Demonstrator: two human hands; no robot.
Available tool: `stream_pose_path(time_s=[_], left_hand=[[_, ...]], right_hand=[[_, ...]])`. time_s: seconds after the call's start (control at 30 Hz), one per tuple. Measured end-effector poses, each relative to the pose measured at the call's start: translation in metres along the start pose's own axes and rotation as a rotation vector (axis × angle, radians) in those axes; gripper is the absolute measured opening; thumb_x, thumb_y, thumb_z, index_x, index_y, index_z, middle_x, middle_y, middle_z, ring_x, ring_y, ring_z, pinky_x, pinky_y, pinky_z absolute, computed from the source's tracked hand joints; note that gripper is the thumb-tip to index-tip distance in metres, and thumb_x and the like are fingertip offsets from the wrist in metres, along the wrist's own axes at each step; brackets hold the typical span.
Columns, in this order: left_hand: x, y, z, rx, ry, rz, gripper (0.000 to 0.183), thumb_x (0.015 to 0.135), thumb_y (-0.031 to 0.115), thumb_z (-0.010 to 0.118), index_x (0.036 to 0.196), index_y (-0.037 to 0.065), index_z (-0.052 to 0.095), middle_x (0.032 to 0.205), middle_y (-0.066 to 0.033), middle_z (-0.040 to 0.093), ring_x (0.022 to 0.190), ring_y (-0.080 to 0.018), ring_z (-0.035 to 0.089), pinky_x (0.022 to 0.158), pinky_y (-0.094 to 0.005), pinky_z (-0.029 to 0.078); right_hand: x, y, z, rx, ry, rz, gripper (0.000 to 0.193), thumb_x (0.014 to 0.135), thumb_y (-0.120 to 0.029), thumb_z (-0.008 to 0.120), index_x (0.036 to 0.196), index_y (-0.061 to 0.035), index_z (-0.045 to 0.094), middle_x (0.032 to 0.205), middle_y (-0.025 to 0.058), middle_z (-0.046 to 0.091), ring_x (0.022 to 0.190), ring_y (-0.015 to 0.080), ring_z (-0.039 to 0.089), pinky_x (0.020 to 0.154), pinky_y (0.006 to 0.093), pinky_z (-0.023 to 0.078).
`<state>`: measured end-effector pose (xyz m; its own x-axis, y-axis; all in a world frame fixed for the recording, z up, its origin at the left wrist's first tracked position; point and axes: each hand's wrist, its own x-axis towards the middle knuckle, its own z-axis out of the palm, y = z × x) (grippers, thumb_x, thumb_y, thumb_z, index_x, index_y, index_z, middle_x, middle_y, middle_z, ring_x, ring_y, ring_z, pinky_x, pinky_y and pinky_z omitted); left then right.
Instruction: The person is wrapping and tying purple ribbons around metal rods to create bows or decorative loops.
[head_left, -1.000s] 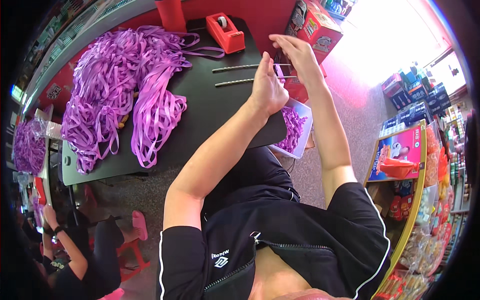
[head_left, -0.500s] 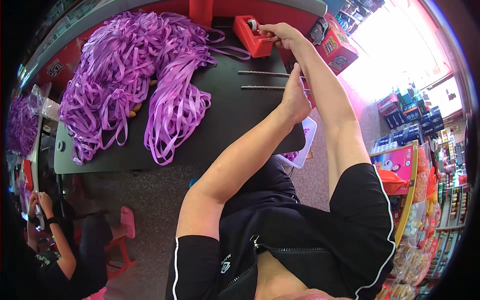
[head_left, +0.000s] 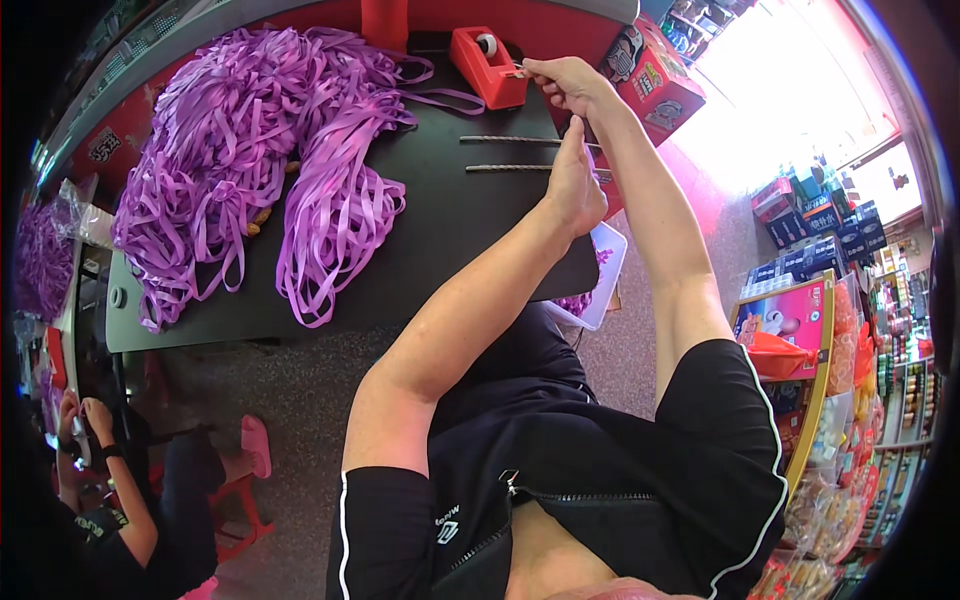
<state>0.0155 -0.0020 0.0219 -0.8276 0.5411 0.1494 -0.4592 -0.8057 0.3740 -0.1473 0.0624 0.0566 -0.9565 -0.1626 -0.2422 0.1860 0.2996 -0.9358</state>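
Observation:
At the far right of the black table, my right hand (head_left: 572, 84) is closed in a pinch at the cutting edge of a red tape dispenser (head_left: 492, 72), on what looks like the end of the tape. A white tape roll (head_left: 487, 45) sits in the dispenser. My left hand (head_left: 577, 190) is edge-on at the table's right side, with a finger stretched out; its other fingers are mostly hidden. It lies over the right part of two thin twisted metal rods (head_left: 510, 139) that stick out to the left. A big heap of purple ribbon loops (head_left: 215, 150) covers the table's left half.
A white bin (head_left: 612, 280) with purple pieces stands below the table's right edge. A red box (head_left: 655, 85) is beyond my right hand. At far left, another person's hands (head_left: 85, 415) work near more purple ribbons (head_left: 42, 255). Shelves of goods line the right side.
My right hand has shifted from beside the tape roll to the dispenser's cutting edge, drawing slightly away to the right. The view has shifted slightly; my left hand stays by the rods.

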Motion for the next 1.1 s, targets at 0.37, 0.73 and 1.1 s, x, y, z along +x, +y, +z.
stream_pose_path(time_s=[0.37,0.73,1.1], left_hand=[[0.0,0.002,0.001,0.015,0.083,0.026,0.095,0.087,0.068,0.039,0.15,0.01,-0.003,0.158,0.0007,-0.003,0.143,-0.0243,-0.014,0.109,-0.0511,-0.014],[-0.001,0.002,0.003,-0.077,0.06,0.032,0.067,0.092,0.06,0.038,0.146,0.022,0.023,0.14,-0.0001,0.035,0.128,-0.0234,0.031,0.106,-0.0451,0.024],[0.003,0.0,-0.003,-0.111,0.055,0.016,0.066,0.094,0.06,0.034,0.144,0.018,0.028,0.138,-0.0019,0.039,0.125,-0.0226,0.036,0.105,-0.0446,0.028]], right_hand=[[-0.009,0.004,0.0,0.139,-0.069,0.055,0.023,0.082,-0.032,0.072,0.083,-0.0101,0.064,0.067,-0.0091,0.047,0.053,0.0021,0.035,0.048,0.0188,0.027],[-0.007,0.017,0.001,0.082,-0.091,0.069,0.021,0.081,-0.034,0.07,0.081,-0.0139,0.062,0.068,-0.0099,0.047,0.054,0.0014,0.036,0.048,0.0192,0.026],[-0.002,0.028,0.013,-0.036,0.072,-0.042,0.021,0.08,-0.033,0.067,0.075,-0.014,0.061,0.067,-0.01,0.049,0.052,0.0002,0.037,0.046,0.0195,0.023]])
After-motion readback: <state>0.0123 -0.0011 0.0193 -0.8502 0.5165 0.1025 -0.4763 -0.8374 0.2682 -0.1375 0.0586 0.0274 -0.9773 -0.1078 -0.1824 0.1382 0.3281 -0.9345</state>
